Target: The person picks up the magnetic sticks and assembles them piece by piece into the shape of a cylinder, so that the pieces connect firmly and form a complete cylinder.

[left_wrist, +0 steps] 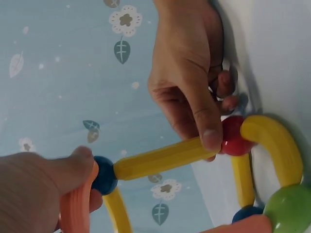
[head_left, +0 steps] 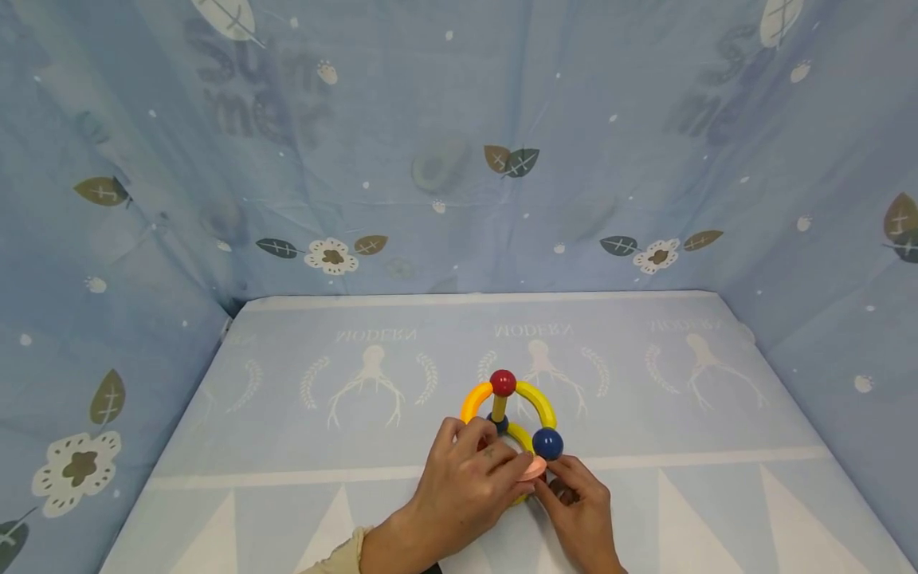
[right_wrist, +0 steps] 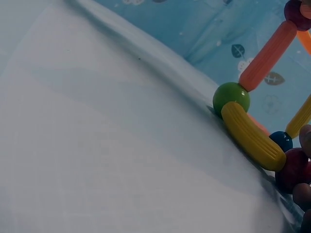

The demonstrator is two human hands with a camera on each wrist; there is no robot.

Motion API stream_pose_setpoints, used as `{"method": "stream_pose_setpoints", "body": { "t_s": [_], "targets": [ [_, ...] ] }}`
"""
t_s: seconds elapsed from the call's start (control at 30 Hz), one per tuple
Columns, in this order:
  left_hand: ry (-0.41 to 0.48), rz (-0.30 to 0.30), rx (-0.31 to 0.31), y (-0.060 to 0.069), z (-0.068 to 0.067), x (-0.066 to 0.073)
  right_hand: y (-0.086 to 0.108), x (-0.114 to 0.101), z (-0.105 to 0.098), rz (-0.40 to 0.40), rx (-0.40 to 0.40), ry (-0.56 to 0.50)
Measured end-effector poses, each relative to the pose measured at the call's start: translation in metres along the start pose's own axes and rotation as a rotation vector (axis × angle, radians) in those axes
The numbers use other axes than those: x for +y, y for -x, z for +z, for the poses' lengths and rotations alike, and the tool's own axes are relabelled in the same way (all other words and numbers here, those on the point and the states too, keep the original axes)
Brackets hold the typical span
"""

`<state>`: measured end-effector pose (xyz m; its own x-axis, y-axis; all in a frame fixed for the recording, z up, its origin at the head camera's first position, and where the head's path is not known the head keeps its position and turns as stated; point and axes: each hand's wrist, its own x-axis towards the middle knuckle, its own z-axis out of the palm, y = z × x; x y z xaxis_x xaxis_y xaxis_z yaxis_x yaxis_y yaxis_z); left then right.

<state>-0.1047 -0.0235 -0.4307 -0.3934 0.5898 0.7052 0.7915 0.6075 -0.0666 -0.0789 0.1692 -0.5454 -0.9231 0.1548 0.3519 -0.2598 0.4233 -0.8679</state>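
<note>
Both hands hold a toy frame of coloured balls and ridged rods, standing on the table. My left hand (head_left: 466,494) grips a coral curved rod (left_wrist: 77,206) next to a blue ball (left_wrist: 104,175). With thumb and fingers, my right hand (head_left: 584,510) pinches a straight yellow rod (left_wrist: 163,158) close to a red ball (left_wrist: 237,136). A curved yellow rod (right_wrist: 252,138) joins that low red ball to a green ball (right_wrist: 232,99). On top, another red ball (head_left: 503,383) links an orange curved rod (head_left: 476,401) and a yellow curved rod (head_left: 539,403). My left hand hides part of the frame.
The table (head_left: 287,446) carries a pale blue printed cover. Patterned blue cloth (head_left: 445,104) hangs behind it and on both sides. A beige sleeve (head_left: 337,556) covers the left forearm.
</note>
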Motion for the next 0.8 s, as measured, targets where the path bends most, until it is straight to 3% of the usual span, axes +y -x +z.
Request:
{"method": "stream_pose_setpoints", "body": {
  "t_s": [0.27, 0.57, 0.8],
  "targets": [
    [-0.016, -0.021, 0.145, 0.007, 0.011, 0.006, 0.000, 0.000, -0.001, -0.024, 0.011, -0.026],
    [-0.012, -0.070, 0.048, 0.009, 0.012, 0.009, 0.000, 0.001, -0.001, -0.013, 0.009, -0.012],
    [0.007, -0.132, 0.050, 0.010, 0.012, 0.010, -0.001, 0.002, 0.000, -0.021, 0.002, -0.020]
  ]
}}
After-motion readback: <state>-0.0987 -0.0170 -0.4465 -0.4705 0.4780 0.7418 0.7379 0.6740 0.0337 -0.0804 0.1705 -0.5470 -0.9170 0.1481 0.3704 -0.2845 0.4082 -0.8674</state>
